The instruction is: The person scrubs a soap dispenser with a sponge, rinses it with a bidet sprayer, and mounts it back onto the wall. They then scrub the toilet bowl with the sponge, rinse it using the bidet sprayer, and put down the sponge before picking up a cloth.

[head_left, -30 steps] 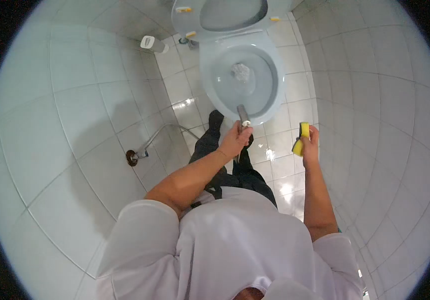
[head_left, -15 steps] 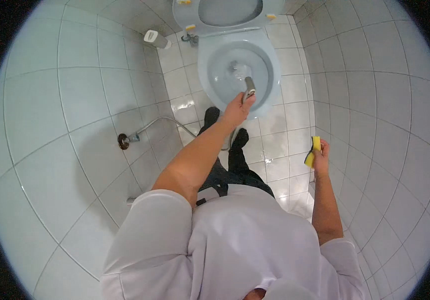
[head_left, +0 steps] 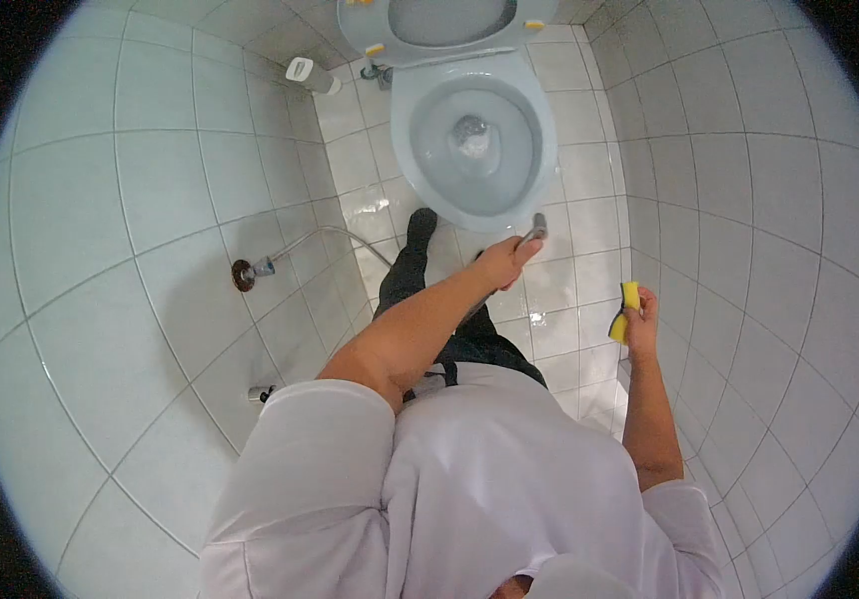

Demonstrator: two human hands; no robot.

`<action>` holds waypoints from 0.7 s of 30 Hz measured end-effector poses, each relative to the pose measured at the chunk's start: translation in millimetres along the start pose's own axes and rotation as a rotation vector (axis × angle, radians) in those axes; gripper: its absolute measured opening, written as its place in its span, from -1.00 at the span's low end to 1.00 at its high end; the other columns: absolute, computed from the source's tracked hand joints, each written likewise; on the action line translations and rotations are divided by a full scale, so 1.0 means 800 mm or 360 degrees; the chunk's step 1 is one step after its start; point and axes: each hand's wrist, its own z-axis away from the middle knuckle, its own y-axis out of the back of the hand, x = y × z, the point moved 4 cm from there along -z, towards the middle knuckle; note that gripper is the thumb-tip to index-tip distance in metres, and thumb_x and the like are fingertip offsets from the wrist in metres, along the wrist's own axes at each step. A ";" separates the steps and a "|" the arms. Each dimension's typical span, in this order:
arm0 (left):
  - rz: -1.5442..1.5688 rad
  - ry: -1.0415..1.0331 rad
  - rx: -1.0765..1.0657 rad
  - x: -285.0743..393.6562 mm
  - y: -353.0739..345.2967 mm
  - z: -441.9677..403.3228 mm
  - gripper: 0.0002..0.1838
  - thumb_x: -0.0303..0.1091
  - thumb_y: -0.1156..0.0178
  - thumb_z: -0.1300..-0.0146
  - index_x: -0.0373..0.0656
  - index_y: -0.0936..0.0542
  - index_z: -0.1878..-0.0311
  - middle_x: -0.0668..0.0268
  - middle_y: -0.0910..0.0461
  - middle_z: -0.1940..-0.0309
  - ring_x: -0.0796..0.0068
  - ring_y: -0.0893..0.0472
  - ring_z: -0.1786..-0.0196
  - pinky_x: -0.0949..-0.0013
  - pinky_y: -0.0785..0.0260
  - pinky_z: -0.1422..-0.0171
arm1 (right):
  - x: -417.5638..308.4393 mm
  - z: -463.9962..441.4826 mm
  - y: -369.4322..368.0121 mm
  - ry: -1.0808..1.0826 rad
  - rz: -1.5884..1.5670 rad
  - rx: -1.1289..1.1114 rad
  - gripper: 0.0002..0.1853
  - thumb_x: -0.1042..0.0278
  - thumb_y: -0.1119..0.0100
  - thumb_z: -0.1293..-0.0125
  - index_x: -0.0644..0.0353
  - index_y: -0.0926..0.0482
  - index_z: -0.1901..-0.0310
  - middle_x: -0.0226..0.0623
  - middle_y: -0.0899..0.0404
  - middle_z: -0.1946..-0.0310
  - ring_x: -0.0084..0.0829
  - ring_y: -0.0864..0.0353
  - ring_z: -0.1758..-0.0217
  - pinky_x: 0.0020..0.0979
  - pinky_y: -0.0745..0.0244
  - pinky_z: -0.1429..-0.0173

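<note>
My left hand (head_left: 502, 264) is wrapped round the handle of a metal bidet sprayer (head_left: 537, 228), just in front of the toilet bowl's front rim and to its right. The sprayer's head points away from me over the floor tiles. The toilet (head_left: 410, 130) has its seat and lid raised, and some water shows at the bottom of the bowl. Off to the right, close to the tiled wall, my right hand (head_left: 642, 317) grips a yellow sponge (head_left: 630, 298) with a dark scouring side.
A silvery hose (head_left: 340, 232) runs from a wall valve (head_left: 245, 275) on the left towards my legs. Below it a small metal fitting (head_left: 262, 393) sticks out. A white container (head_left: 312, 76) stands left of the toilet. Tiled walls close in on both sides.
My left hand has pulled the sprayer back from over the bowl, towards me and right, past the rim. The right hand with the sponge has hardly moved.
</note>
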 end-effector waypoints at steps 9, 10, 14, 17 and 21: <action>0.0177 0.0313 0.0318 -0.016 0.008 0.045 -0.39 0.17 0.15 -0.13 -0.31 -0.35 0.16 0.32 -0.31 0.79 0.53 -0.30 0.79 0.43 -0.14 0.73 | -0.016 -0.013 -0.028 0.0169 0.0121 -0.0120 -0.50 0.65 0.12 0.06 0.07 -0.22 0.00 -0.23 -0.27 0.04 -0.36 -0.31 0.03 -0.43 -0.23 -0.02; 0.0242 0.0354 0.0308 -0.019 0.007 0.047 -0.39 0.17 0.15 -0.14 -0.31 -0.34 0.16 0.32 -0.31 0.79 0.52 -0.31 0.79 0.43 -0.15 0.72 | -0.018 -0.015 -0.031 0.0145 0.0081 -0.0133 -0.50 0.65 0.11 0.07 0.07 -0.22 0.00 -0.23 -0.28 0.04 -0.36 -0.30 0.01 -0.42 -0.22 -0.03; 0.0005 0.0322 0.0789 -0.060 0.021 0.033 -0.23 0.30 0.18 -0.05 -0.39 -0.32 0.11 0.13 -0.41 0.60 0.39 -0.41 0.70 0.39 -0.26 0.64 | -0.009 -0.032 -0.030 0.0251 0.0114 -0.0173 -0.49 0.65 0.10 0.07 0.07 -0.21 0.00 -0.21 -0.28 0.05 -0.35 -0.30 0.00 -0.42 -0.21 -0.06; 0.0021 0.0258 0.0916 -0.101 0.047 0.015 -0.22 0.31 0.20 -0.05 -0.39 -0.31 0.10 0.07 -0.44 0.53 0.35 -0.45 0.65 0.35 -0.31 0.56 | -0.009 -0.035 -0.031 0.0266 0.0129 -0.0143 -0.49 0.65 0.09 0.08 0.08 -0.22 0.00 -0.21 -0.30 0.07 -0.36 -0.31 0.01 -0.41 -0.21 -0.06; 0.0084 0.0480 0.0574 -0.043 0.039 0.046 -0.19 0.33 0.24 -0.05 -0.36 -0.32 0.04 0.04 -0.45 0.52 0.29 -0.47 0.62 0.30 -0.33 0.47 | -0.020 -0.027 -0.033 0.0260 0.0143 -0.0136 -0.50 0.65 0.08 0.07 0.09 -0.23 0.01 -0.19 -0.31 0.07 -0.35 -0.31 0.01 -0.42 -0.21 -0.06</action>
